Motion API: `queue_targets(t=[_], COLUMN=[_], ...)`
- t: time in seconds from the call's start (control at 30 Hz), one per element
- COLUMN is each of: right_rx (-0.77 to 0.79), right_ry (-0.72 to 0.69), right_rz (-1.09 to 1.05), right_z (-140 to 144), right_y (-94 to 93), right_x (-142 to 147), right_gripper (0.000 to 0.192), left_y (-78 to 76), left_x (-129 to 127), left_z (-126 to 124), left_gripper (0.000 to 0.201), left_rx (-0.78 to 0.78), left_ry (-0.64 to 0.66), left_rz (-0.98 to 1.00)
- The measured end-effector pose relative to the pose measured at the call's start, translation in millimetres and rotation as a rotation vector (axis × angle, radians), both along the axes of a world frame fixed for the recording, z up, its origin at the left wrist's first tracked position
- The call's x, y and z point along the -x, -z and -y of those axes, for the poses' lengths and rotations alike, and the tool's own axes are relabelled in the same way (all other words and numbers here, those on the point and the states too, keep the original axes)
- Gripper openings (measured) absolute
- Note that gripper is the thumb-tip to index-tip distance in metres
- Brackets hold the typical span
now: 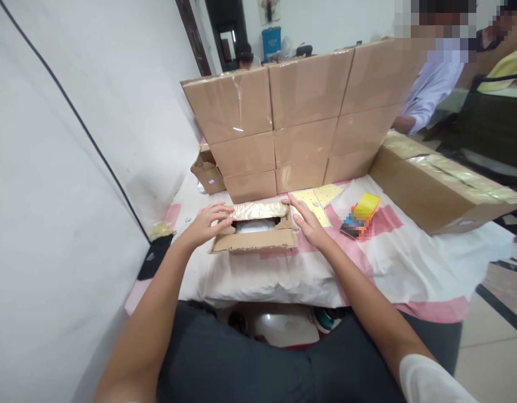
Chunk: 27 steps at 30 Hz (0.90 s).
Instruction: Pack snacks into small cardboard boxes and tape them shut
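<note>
A small cardboard box (pixel 253 240) with its top flaps parted lies on the cloth-covered table in front of me. Inside the gap something white (pixel 255 225) shows, its kind unclear. Along the far side of the opening runs a flap with shiny tape (pixel 259 210). My left hand (pixel 210 221) holds the box at its left end, thumb near the opening and fingers at the far flap. At the right end, my right hand (pixel 306 221) grips the far corner, its fingertips against the flap.
Stacked taped cartons (pixel 306 123) form a wall behind the box. An orange tape dispenser (pixel 361 215) with yellow tape lies to the right, near a long carton (pixel 443 184). An open carton (pixel 210 173) stands back left. A person in a light shirt (pixel 437 84) is at right.
</note>
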State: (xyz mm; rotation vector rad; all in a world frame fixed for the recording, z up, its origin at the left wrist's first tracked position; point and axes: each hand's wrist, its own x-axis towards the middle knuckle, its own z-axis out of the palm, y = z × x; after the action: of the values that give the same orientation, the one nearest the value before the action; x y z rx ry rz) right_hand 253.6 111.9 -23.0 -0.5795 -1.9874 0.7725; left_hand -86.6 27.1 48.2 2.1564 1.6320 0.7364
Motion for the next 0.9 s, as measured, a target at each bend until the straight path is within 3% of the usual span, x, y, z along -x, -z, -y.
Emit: queue_targets(t=[0.07, 0.17, 0.23, 0.33, 0.43, 0.5, 0.57, 0.63, 0.77, 0.9], right_rx=[-0.025, -0.055, -0.065, -0.038, 0.086, 0.285, 0.513, 0.637, 0.600, 0.562], right_ry=[0.106, 0.431, 0.681, 1.015, 1.250, 1.235, 1.118, 1.008, 0.806, 0.763], right_rz=[0.034, -0.052, -0.177, -0.321, -0.379, -0.469, -0.582, -0.635, -0.534, -0.478], right_z=[-0.9, -5.5, -10.8, -21.1, -33.5, -41.5, -47.5, -50.6, -49.9, -50.5], right_y=[-7.3, -17.7, -21.6, -20.0, -8.7, 2.6, 14.4, 23.8, 33.3, 39.4], right_x=[-11.9, -40.4, -67.8, -116.2, -157.1, -170.6, -171.0, -161.9, -142.4, -141.5], right_gripper=[0.059, 0.062, 0.059, 0.053, 0.054, 0.059, 0.060, 0.052, 0.027, 0.031], left_y=[-16.0, -31.9, -34.5, -30.7, -25.4, -22.6, -18.9, -12.9, 1.6, 8.5], left_x=[-11.9, -36.7, -50.0, -55.1, -48.3, -45.7, -48.1, -54.0, -62.5, -62.9], left_z=[15.2, 37.9, 46.7, 46.4, 37.2, 30.7, 23.5, 14.6, -2.6, -0.3], left_gripper=[0.053, 0.080, 0.073, 0.047, 0.038, 0.038, 0.039, 0.041, 0.047, 0.063], left_rx=[0.066, 0.164, 0.151, 0.116, 0.037, -0.126, -0.326, -0.419, -0.154, 0.020], left_ry=[0.035, 0.143, 0.175, 0.141, 0.049, -0.076, -0.223, -0.275, -0.104, -0.004], left_rz=[-0.158, -0.299, -0.346, -0.328, -0.241, -0.214, -0.211, -0.232, -0.334, -0.414])
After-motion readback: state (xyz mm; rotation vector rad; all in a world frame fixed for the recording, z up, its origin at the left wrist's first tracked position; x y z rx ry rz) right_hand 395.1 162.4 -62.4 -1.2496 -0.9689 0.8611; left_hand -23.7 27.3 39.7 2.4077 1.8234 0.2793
